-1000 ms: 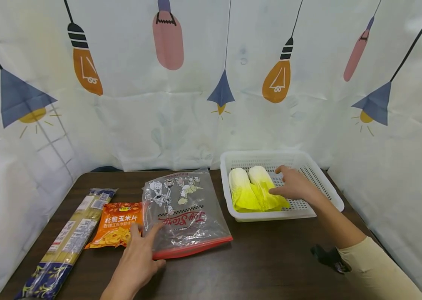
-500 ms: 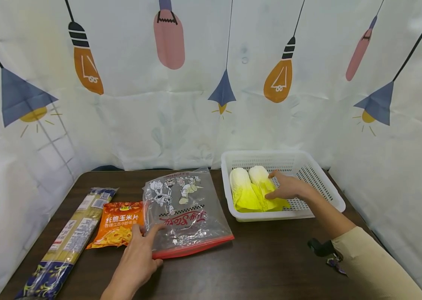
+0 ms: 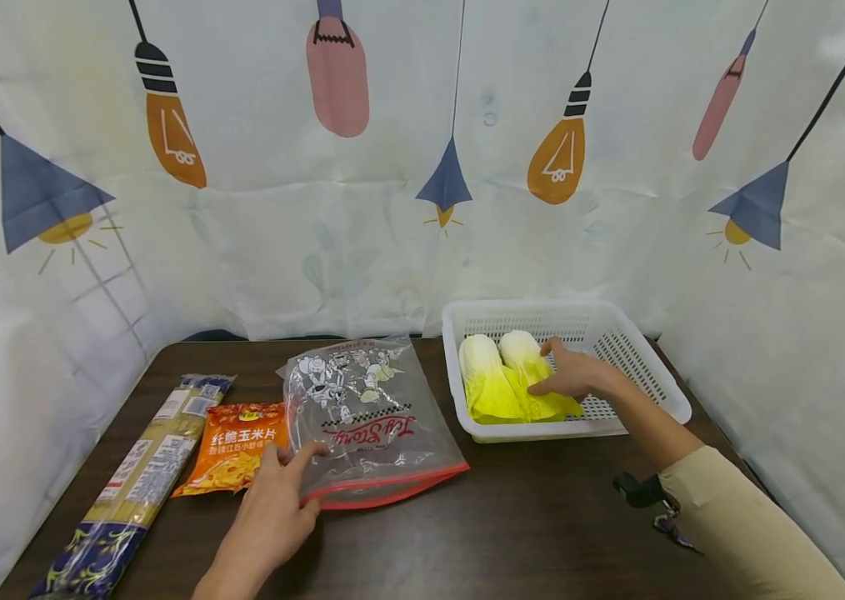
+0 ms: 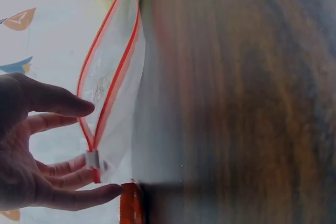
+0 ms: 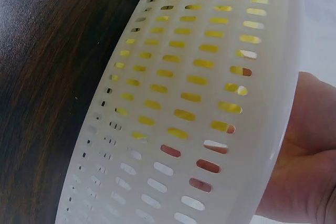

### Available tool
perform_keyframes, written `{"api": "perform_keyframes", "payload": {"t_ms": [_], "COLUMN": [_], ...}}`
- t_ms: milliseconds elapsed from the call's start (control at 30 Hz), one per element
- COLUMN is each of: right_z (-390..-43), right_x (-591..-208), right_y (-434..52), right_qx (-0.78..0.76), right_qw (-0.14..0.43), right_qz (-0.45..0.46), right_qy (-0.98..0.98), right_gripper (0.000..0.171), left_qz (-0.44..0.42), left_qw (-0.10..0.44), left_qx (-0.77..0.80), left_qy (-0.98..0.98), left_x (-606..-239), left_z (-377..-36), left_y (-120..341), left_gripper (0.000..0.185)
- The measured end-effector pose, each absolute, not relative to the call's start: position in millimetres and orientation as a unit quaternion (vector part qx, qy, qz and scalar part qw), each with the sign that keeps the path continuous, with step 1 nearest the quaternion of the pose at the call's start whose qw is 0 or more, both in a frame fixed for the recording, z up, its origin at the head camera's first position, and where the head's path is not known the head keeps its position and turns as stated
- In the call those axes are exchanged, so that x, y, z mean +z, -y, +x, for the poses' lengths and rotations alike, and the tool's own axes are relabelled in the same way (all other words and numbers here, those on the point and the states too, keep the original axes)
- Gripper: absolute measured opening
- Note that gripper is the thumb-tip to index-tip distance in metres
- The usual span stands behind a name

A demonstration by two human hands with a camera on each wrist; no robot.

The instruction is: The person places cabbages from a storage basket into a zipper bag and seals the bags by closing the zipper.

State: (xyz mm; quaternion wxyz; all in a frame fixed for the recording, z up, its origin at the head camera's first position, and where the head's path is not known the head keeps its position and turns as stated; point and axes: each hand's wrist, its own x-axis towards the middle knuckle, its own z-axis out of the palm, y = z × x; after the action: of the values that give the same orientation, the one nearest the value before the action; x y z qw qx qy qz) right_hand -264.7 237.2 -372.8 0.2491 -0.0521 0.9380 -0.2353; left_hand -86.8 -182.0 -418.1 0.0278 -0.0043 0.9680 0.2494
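Because its leaves [image 3: 542, 404] look soft, the right cabbage [image 3: 531, 373], inside the basket's [image 3: 520, 432] front edge, wants holding by its firmer-looking stem [image 3: 519, 344]; right hand [image 3: 576, 372] touches it, grip unclear; left hand [image 3: 274, 510] spread at the plastic bag [image 3: 385, 404].

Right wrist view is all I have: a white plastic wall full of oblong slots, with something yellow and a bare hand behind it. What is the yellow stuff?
Observer: In the head view it is two long leafy vegetables, white at one end and yellow at the other, side by side in a white slotted plastic basket.
Visitor: And what is the right hand at?
Observer: The right-hand vegetable; whether it is gripped, I can't tell.
Visitor: Anything happening outside the basket?
Observer: Yes, the left hand is at the open, red-edged mouth of a clear plastic bag with cartoon print.
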Motion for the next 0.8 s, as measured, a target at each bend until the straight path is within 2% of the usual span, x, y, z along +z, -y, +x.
{"api": "perform_keyframes", "payload": {"t_ms": [400, 667, 800], "right_z": [-271.7, -269.7, -270.3], "right_x": [-376.5, -376.5, -375.9], "right_y": [-241.5, -241.6, -244.5], "right_qx": [-0.273, -0.342, -0.369], "right_qw": [0.266, 0.273, 0.276], "right_qz": [-0.048, -0.009, -0.008], "right_qy": [-0.923, -0.899, -0.887], "right_gripper": [0.084, 0.087, 0.092], "left_qz": [-0.032, -0.026, -0.041], "left_qw": [-0.013, -0.137, -0.148], "left_qx": [0.274, 0.278, 0.289], "left_qy": [-0.961, -0.950, -0.945], "left_x": [-395.7, -385.8, -379.4], "left_z": [-86.7, -84.2, -84.7], "left_y": [193.7, 197.2, 195.9], "left_gripper": [0.046, 0.029, 0.023]}}
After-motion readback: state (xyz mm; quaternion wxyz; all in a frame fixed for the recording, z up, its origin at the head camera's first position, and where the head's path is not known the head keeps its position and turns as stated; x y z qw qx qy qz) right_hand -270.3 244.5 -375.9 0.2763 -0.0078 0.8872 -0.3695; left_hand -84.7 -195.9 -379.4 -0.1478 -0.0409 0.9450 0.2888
